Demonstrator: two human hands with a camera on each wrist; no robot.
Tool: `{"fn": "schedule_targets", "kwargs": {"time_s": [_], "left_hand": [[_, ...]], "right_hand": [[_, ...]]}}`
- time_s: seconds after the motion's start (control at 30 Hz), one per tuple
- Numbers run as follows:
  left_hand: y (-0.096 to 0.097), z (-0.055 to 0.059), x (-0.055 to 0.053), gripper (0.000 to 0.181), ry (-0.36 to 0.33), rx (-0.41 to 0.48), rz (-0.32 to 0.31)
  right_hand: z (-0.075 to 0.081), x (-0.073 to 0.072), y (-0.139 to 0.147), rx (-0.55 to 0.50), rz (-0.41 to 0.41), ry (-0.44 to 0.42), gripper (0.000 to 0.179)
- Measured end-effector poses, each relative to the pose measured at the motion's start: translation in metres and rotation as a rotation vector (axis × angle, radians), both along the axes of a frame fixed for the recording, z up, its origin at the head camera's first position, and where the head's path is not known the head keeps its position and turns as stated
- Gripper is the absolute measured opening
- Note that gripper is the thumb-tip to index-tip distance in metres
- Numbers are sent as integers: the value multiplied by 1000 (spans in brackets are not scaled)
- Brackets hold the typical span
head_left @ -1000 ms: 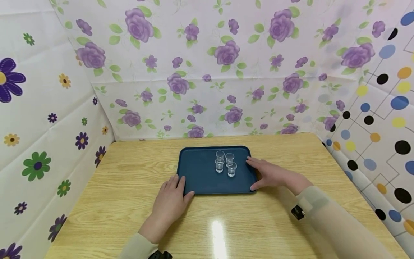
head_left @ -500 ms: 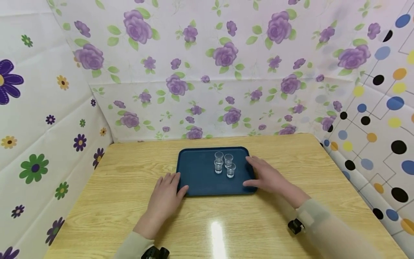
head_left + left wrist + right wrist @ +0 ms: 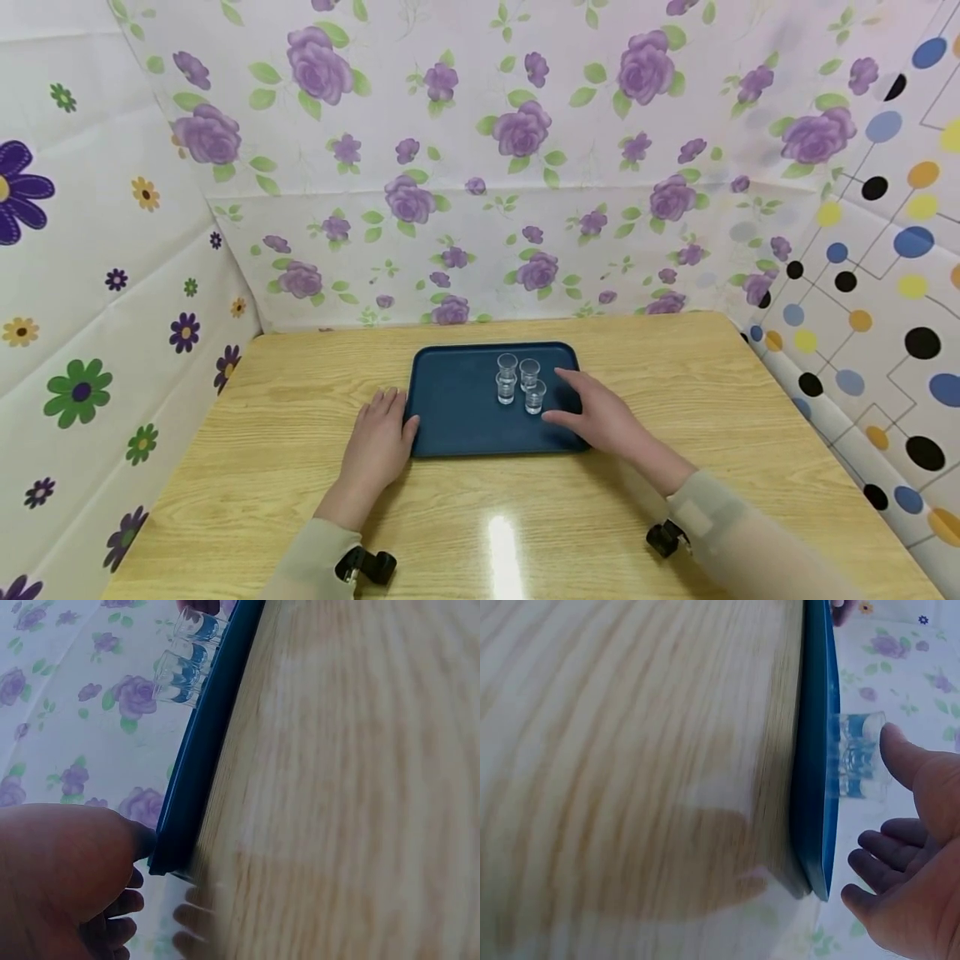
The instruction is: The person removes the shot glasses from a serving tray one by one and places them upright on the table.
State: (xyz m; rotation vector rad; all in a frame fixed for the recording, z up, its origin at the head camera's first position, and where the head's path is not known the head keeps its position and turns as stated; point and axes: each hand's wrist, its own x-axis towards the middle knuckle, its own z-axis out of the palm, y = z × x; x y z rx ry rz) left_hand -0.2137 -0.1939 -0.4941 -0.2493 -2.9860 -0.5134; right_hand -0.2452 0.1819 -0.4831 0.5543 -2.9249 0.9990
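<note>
A dark blue rectangular tray [image 3: 457, 417] lies on the wooden table. Several small clear shot glasses stand grouped right of its middle, the front right shot glass [image 3: 534, 398] nearest my right hand [image 3: 600, 417]. That hand hovers over the tray's right part, thumb and fingers spread apart with nothing between them. My left hand [image 3: 377, 442] rests at the left edge of the tray, fingers extended along the outside. In the left wrist view its thumb meets the tray's corner [image 3: 169, 855]. The right wrist view has the right thumb overlapping the shot glasses [image 3: 859, 754].
The light wooden table [image 3: 285, 400] reaches back to a curtain with purple roses [image 3: 480, 250]. A flower-print sheet [image 3: 82, 275] hangs on the left and a dotted one [image 3: 885, 275] on the right. Small black cameras are strapped to both wrists.
My right hand has moved left from the tray's right edge to over the tray, toward the shot glasses. My left hand has drawn back left off the tray's front left corner to its side.
</note>
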Motion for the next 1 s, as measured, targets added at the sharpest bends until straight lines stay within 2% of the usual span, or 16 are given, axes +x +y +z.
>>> {"fn": "schedule_targets", "kwargs": {"time_s": [0.27,0.43,0.83,1.0], "left_hand": [[1,-3,-3,53,-36,-14,7],[2,-6,-3,54,-47,-14,-8],[5,-9,0,50,-2,19,-22],[6,-10,-1,50,-6,36,-23]], "right_hand": [[2,4,-14,-11,-31,-28,84],[2,3,-20,-24,-62,-45,81],[2,0,-31,-36,-96,-48,74],[2,-1,-34,-48,-109,-41,71]]}}
